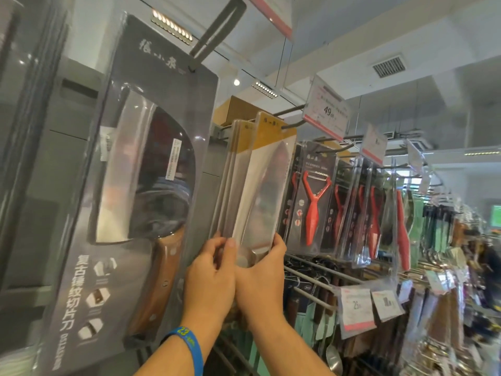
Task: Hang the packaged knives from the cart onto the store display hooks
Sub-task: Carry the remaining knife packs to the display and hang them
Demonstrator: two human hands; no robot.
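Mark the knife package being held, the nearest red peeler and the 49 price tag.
knife package (267, 191): head view, on the blade behind the clear plastic.
red peeler (314, 213): head view, on its handle.
49 price tag (327, 112): head view, on the printed number.

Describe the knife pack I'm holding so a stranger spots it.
Find the large grey cleaver package at front left. Right of it hangs a stack of yellow-topped clear knife packs; yours is the front pack, gripped below by left hand and right hand. Its right neighbours are black cards with red peelers.
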